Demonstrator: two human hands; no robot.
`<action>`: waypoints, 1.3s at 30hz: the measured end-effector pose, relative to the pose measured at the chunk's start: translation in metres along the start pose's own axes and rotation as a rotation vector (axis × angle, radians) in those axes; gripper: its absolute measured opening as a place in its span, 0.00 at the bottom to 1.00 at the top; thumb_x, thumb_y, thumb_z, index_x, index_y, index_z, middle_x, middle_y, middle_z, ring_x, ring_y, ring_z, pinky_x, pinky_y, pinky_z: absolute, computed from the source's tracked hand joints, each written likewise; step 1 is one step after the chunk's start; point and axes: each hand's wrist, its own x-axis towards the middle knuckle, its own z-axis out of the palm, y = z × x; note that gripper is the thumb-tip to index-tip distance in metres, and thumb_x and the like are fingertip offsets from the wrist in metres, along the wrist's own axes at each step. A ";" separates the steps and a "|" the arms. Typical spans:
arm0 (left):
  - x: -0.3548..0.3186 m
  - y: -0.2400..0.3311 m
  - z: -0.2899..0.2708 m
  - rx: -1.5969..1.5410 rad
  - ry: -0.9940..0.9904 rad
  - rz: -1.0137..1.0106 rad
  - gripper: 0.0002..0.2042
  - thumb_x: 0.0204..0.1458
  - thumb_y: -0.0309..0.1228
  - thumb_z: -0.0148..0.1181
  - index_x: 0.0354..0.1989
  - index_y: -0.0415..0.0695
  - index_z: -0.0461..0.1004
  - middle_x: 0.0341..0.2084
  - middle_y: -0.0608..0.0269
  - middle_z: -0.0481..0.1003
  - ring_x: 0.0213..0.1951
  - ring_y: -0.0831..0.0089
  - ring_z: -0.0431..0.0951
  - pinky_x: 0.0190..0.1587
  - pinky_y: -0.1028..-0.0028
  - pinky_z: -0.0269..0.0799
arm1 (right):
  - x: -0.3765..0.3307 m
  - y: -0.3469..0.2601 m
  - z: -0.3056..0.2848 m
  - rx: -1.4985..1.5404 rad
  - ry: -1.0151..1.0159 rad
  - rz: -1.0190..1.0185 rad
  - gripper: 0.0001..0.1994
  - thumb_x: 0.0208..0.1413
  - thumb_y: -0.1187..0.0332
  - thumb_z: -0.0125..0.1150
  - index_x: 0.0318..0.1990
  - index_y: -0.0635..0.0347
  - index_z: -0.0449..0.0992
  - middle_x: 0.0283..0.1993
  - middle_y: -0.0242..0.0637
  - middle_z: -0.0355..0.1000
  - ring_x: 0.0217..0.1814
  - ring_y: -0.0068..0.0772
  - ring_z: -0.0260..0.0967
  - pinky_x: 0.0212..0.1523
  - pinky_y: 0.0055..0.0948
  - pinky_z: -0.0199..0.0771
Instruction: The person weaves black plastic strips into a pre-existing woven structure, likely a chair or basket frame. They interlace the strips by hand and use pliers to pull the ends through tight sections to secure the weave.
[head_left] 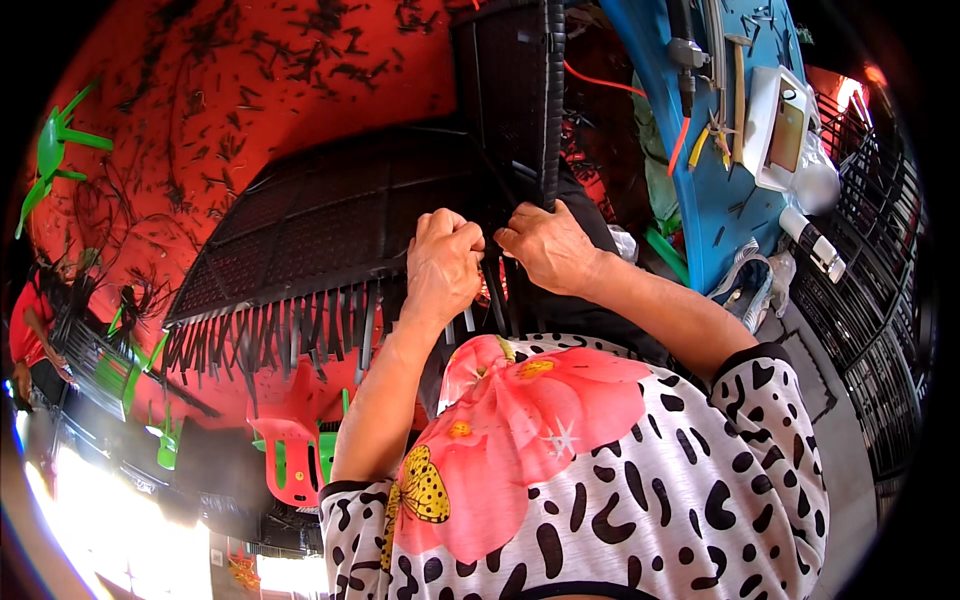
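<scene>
A large black woven wicker panel (330, 205) stretches before me, with flat black strips (270, 335) hanging loose in a fringe along its near edge. At that edge my left hand (440, 262) is closed, fingers curled in a pinch on a black strip. Close beside it, my right hand (556, 246) is also closed at the weave, near the foot of an upright black wrapped frame post (551, 110). Strip ends show below and between the two hands. The fingertips are partly hidden, so exactly what the right one pinches is hard to make out.
Black scraps litter the red floor (330, 60). On the right, a blue table (715, 215) carries a hammer (738, 95), pliers and a white tray (765, 165) with a phone. Black wicker frames (870, 300) stack beyond. A pink chair (293, 450), green stools (50, 150) and another person (32, 325) are left.
</scene>
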 end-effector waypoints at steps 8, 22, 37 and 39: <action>0.031 -0.001 -0.025 -0.059 -0.181 -0.176 0.07 0.42 0.26 0.61 0.26 0.38 0.70 0.22 0.47 0.73 0.30 0.48 0.75 0.32 0.59 0.68 | 0.022 0.009 -0.023 -0.020 -0.014 -0.030 0.08 0.44 0.69 0.59 0.35 0.55 0.76 0.33 0.34 0.71 0.47 0.37 0.69 0.39 0.48 0.68; 0.086 -0.015 -0.082 -0.138 0.079 -0.274 0.05 0.42 0.20 0.63 0.23 0.37 0.72 0.16 0.64 0.72 0.23 0.80 0.70 0.26 0.73 0.65 | 0.120 0.016 -0.125 -0.230 -0.083 -0.272 0.06 0.50 0.66 0.61 0.32 0.58 0.78 0.32 0.35 0.75 0.45 0.39 0.72 0.39 0.41 0.76; 0.124 -0.018 -0.111 -0.190 0.156 -0.270 0.05 0.45 0.22 0.64 0.24 0.38 0.73 0.18 0.70 0.72 0.23 0.83 0.68 0.28 0.78 0.64 | 0.181 0.025 -0.161 -0.278 -0.168 -0.262 0.06 0.53 0.66 0.58 0.32 0.56 0.78 0.32 0.42 0.76 0.43 0.47 0.75 0.40 0.45 0.74; 0.127 -0.019 -0.114 -0.202 0.129 -0.279 0.08 0.46 0.26 0.67 0.24 0.38 0.73 0.18 0.72 0.69 0.23 0.85 0.64 0.27 0.78 0.61 | 0.181 0.025 -0.161 -0.264 -0.157 -0.259 0.06 0.53 0.66 0.58 0.33 0.55 0.79 0.33 0.42 0.76 0.42 0.47 0.75 0.40 0.45 0.74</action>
